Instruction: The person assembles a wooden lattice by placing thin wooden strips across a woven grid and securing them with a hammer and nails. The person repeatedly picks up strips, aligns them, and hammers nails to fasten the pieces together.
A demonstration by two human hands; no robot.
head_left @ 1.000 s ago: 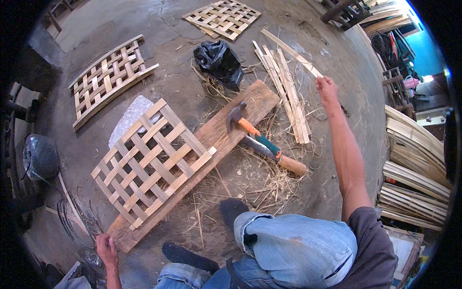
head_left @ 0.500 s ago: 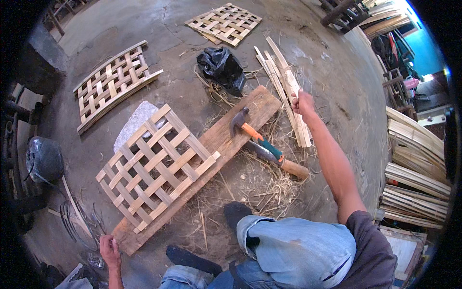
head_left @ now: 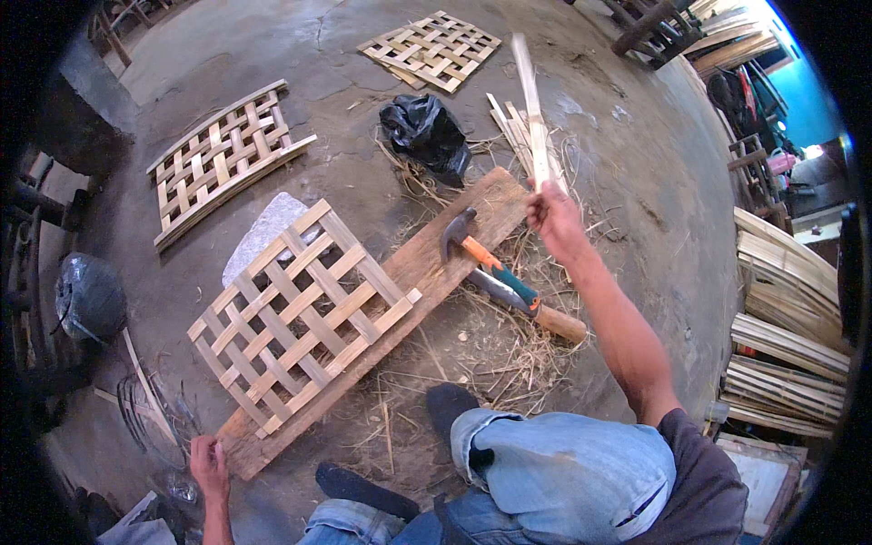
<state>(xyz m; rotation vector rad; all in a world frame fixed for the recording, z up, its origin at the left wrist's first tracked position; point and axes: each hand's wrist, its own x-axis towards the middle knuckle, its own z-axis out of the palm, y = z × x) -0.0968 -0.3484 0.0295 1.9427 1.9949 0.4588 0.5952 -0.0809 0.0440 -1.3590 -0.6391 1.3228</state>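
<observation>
My right hand (head_left: 556,220) is closed round the lower end of a pale bamboo strip (head_left: 530,100), which stands raised above the floor. Several more pale strips (head_left: 510,127) lie just beyond that hand. My left hand (head_left: 209,465) rests at the near left end of a thick wooden board (head_left: 490,195), its fingers loosely bent and apart, holding nothing that I can see. On the board lies a woven bamboo lattice panel (head_left: 309,313) with open square gaps. A claw hammer (head_left: 495,263) with an orange and green handle lies across the board's right edge, over a wooden-handled blade (head_left: 560,322).
Another woven panel (head_left: 218,163) lies at the left, and stacked panels (head_left: 431,50) lie at the back. A black plastic bag (head_left: 422,136) sits beyond the board, with a pale stone slab (head_left: 259,238) partly under the near panel. Strip bundles (head_left: 786,363) line the right side; shavings (head_left: 509,372) litter the floor.
My right hand has lifted a bamboo strip from the pile and moved slightly left and nearer with it. The left hand has stayed at the board's end.
</observation>
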